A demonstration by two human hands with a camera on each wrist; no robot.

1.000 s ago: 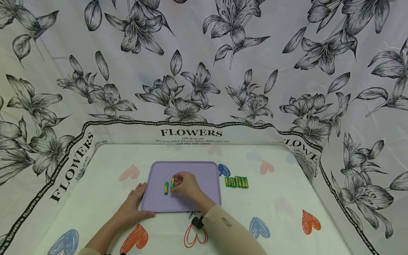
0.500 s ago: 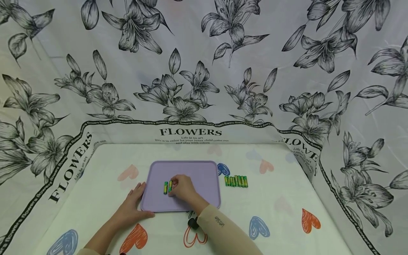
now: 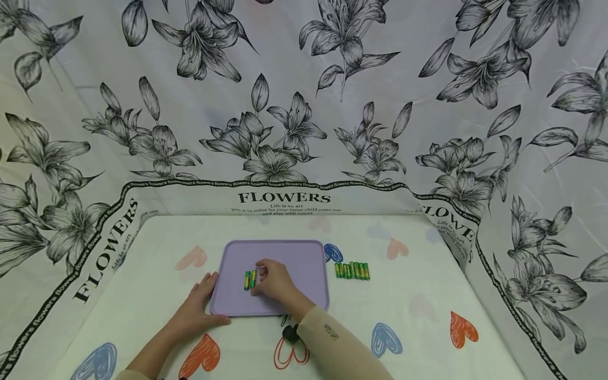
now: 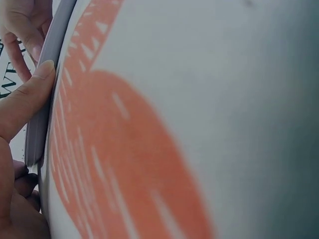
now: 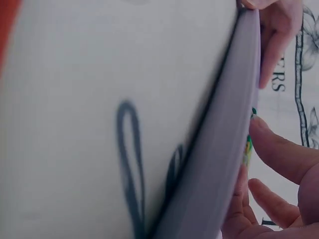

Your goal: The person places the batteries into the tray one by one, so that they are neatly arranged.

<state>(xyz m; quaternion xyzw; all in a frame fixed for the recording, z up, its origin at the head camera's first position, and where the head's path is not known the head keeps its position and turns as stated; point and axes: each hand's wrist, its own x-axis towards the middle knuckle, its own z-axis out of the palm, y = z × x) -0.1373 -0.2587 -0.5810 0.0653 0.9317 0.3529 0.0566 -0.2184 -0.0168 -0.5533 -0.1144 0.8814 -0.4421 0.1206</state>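
Two green-and-yellow batteries lie side by side on the purple tray (image 3: 304,264) in the head view: a left battery (image 3: 247,280) and a right battery (image 3: 254,278). My right hand (image 3: 274,282) is just right of the pair, its thumb by the lower end of the right battery and its index finger raised off the upper end. In the right wrist view, thumb and fingers stand apart around a partly hidden battery (image 5: 247,149). My left hand (image 3: 192,311) rests against the tray's front left corner, fingers extended along the left edge, thumb (image 4: 37,89) on the front rim.
A row of several more green batteries (image 3: 352,271) lies on the cloth right of the tray. The white tablecloth (image 3: 418,295) is printed with hearts. Flower-patterned curtains (image 3: 285,158) hang behind and at both sides.
My right hand has brought the right battery leftward, down beside the left battery. Its index finger has since drawn slightly away. My left hand has stayed at the tray corner.
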